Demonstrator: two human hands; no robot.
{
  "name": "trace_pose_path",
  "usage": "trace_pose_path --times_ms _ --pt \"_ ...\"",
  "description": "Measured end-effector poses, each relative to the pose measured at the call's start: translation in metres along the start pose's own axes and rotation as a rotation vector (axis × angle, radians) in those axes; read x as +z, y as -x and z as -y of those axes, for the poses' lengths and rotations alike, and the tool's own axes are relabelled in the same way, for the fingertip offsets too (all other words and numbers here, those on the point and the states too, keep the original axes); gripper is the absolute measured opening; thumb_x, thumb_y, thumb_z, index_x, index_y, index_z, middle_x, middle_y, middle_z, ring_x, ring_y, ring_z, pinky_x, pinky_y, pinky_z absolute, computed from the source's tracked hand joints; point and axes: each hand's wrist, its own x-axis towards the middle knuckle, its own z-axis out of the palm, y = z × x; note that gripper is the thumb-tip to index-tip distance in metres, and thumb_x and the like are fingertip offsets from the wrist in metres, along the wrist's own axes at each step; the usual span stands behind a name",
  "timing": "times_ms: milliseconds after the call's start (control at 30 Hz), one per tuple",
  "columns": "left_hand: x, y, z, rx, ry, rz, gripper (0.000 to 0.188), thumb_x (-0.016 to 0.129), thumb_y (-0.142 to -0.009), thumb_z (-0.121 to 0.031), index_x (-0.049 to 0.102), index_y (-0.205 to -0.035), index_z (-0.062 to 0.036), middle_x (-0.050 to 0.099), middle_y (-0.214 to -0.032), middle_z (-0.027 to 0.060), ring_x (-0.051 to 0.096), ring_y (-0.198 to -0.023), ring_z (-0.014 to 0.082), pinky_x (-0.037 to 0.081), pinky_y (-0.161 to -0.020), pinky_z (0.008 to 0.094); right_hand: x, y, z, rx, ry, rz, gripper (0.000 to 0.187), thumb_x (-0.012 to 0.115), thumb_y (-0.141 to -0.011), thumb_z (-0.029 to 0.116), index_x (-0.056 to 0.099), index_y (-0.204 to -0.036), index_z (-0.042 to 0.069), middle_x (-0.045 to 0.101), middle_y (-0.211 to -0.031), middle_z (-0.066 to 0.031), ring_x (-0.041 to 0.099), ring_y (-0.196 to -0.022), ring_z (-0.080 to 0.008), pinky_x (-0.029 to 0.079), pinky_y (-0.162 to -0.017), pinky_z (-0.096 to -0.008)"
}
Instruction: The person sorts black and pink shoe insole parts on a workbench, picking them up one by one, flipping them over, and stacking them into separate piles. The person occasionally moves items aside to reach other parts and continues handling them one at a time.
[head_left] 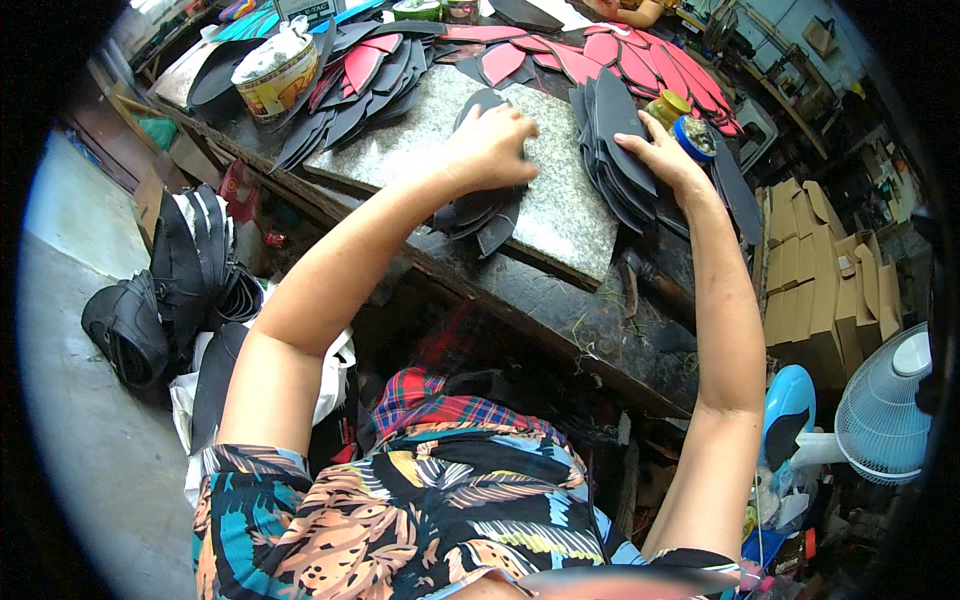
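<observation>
On a speckled stone slab [395, 125] lies a small pile of black shoe-sole pieces [480, 215], fanned toward the near edge. My left hand [495, 150] is over this pile, back of the hand up. Its fingers are bent and slightly blurred, and their tips are partly hidden. To the right, a thicker stack of black sole pieces [610, 125] overlaps the slab's edge. My right hand [660, 150] touches the upper right edge of that stack, thumb laid on the top piece and index finger stretched apart from it.
Red sole pieces [640, 60] spread along the table's far side. More black pieces [375, 95] lie at left beside a tub [275, 75]. Two small jars [693, 138] stand near my right hand. Cardboard [825, 280] and a fan [885, 400] are at right; black shoe parts [165, 285] at left.
</observation>
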Motion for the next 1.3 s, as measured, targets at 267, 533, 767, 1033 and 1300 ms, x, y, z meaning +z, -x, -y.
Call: trace_pose_path --times_ms 267,533,767,1033,1300 --pt "0.034 -0.054 -0.057 -0.567 1.475 0.089 0.042 0.062 -0.095 -0.035 0.057 -0.125 -0.0073 0.061 -0.127 0.0079 0.057 -0.111 0.0183 0.042 -0.097 0.0363 0.017 0.014 0.004 0.005 -0.192 0.022 0.081 0.067 -0.088 0.047 0.035 -0.148 0.004 0.054 -0.133 -0.0177 0.055 -0.116 -0.0225 0.043 -0.098 -0.0337" --pt "0.028 -0.027 -0.081 -0.533 1.688 0.278 0.036 0.061 -0.095 -0.023 0.058 -0.124 -0.0014 0.063 -0.12 0.0111 0.06 -0.108 0.0199 0.046 -0.096 0.0379 0.007 0.036 -0.011 0.062 -0.329 0.004 0.12 0.084 -0.069 0.043 0.011 -0.157 0.003 0.043 -0.145 -0.026 0.053 -0.125 -0.0269 0.044 -0.101 -0.0355" --pt "0.007 -0.033 -0.062 -0.286 1.037 -0.326 0.078 0.076 -0.074 -0.024 0.041 -0.139 0.0041 0.05 -0.135 0.0228 0.047 -0.127 0.0316 0.036 -0.109 0.0392 -0.001 0.055 0.029 -0.448 0.433 -0.16 0.124 0.086 -0.055 0.019 0.016 -0.158 0.017 0.046 -0.147 -0.0203 0.049 -0.13 -0.0318 0.039 -0.109 -0.0374" --pt "0.001 -0.05 -0.023 0.365 -0.244 -0.013 0.123 0.09 -0.053 -0.04 0.027 -0.154 -0.0109 0.04 -0.148 0.0227 0.036 -0.138 0.0387 0.03 -0.114 0.0469 0.001 0.048 0.035 -0.456 0.499 0.118 0.118 0.087 -0.06 0.038 0.024 -0.154 0.008 0.056 -0.131 -0.0268 0.057 -0.119 -0.0382 0.044 -0.104 -0.0421" --pt "0.015 -0.065 -0.009 0.378 -0.131 0.019 0.122 0.089 -0.052 -0.046 0.03 -0.153 -0.0105 0.049 -0.138 0.0201 0.049 -0.125 0.0357 0.035 -0.11 0.0459 -0.027 0.101 -0.019 -0.451 0.402 -0.199 0.125 0.088 -0.059 0.05 0.021 -0.156 0.01 0.036 -0.151 -0.024 0.038 -0.138 -0.0377 0.031 -0.115 -0.0451"
